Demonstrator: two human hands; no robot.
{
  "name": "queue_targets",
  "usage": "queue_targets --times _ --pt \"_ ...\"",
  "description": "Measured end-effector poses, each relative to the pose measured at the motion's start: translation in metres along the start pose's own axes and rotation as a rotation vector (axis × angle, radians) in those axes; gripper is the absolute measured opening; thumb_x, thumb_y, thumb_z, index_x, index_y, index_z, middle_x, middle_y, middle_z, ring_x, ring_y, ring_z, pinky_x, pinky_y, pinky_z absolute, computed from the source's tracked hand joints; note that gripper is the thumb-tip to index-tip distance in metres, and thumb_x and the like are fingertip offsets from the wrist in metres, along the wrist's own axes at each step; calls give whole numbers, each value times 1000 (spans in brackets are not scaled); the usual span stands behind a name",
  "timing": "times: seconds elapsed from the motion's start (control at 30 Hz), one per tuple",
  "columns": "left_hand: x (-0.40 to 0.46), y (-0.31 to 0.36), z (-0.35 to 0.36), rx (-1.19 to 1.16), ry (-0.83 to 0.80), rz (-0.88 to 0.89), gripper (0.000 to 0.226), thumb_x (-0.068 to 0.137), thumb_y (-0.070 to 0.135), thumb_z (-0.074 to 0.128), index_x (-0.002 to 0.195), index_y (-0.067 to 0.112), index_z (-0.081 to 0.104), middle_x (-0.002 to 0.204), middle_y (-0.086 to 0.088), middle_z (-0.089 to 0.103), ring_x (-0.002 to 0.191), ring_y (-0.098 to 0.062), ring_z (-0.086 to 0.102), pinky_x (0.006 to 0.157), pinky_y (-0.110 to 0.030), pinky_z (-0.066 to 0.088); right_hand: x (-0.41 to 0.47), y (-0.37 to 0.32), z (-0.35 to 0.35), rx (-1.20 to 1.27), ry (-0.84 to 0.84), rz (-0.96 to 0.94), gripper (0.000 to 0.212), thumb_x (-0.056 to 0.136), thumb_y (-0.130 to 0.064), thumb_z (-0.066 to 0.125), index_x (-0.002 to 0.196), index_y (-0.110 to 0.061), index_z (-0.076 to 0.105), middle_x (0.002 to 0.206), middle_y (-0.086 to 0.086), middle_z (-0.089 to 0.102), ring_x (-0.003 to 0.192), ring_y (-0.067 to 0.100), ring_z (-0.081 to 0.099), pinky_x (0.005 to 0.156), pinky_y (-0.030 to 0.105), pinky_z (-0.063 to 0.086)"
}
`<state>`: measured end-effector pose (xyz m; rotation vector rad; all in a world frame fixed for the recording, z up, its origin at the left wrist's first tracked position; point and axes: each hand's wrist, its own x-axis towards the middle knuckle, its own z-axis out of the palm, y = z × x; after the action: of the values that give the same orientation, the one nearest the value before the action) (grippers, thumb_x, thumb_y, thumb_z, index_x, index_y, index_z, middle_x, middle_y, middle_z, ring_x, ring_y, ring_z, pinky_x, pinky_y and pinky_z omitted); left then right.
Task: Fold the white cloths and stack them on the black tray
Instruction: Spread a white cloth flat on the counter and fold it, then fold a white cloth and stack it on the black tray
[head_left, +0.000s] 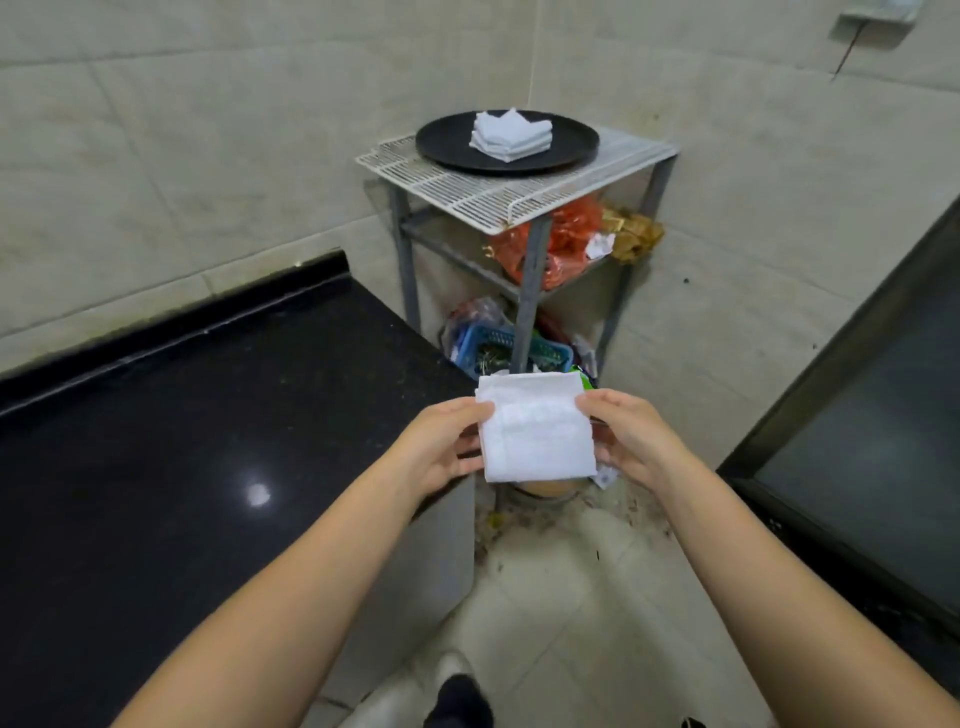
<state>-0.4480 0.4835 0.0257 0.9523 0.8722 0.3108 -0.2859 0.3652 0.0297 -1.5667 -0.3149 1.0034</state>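
A folded white cloth (535, 428) hangs in the air in front of me, held between both hands. My left hand (441, 447) grips its left edge and my right hand (631, 439) grips its right edge, thumbs on top. Farther off, a round black tray (447, 140) sits on a white wire-topped stand. On the tray lies a stack of folded white cloths (511, 132), its top one with a raised corner.
The white wire shelf (493, 192) tops a grey metal rack in the corner; red bags (566, 239) and a blue basket (498, 345) fill its lower levels. A black stone counter (182, 441) runs along my left. A dark-framed glass panel (872, 415) stands at right.
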Motion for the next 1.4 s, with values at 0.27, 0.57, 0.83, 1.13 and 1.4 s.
queue_targets --times 0.27,0.57,0.83,1.13,1.4 --pt "119 159 36 89 -46 160 9 90 9 58 96 15 62 90 -3 66 81 -17 62 76 -34 55 137 -151 -3 4 -114 -169 11 93 -11 56 87 -14 64 73 0 64 50 5 61 42 17 46" --pt "242 299 81 69 76 387 16 91 7 57 106 5 63 92 -6 68 80 -17 65 67 -31 60 302 -311 2 -316 -142 -418 14 93 -16 56 81 -19 65 75 -2 62 63 10 55 42 15 41" --pt "367 379 95 -5 384 398 15 91 11 57 77 14 55 72 -2 56 63 -14 55 54 -24 53 471 -391 33 -543 -251 -502 24 91 -12 57 67 -15 58 63 4 51 54 16 45 39 16 34" --pt "413 361 78 -14 579 274 17 89 10 63 74 10 55 79 -10 59 67 -18 58 45 -21 52 541 -373 48 -720 -414 -494 12 87 -12 59 77 -12 66 72 0 60 68 15 52 56 26 39" --pt "361 356 72 -9 664 373 15 93 22 59 85 12 51 83 -7 58 66 -17 60 45 -20 53 503 -390 57 -789 -263 -756 22 91 -26 57 106 -11 62 96 2 60 93 19 57 78 25 39"
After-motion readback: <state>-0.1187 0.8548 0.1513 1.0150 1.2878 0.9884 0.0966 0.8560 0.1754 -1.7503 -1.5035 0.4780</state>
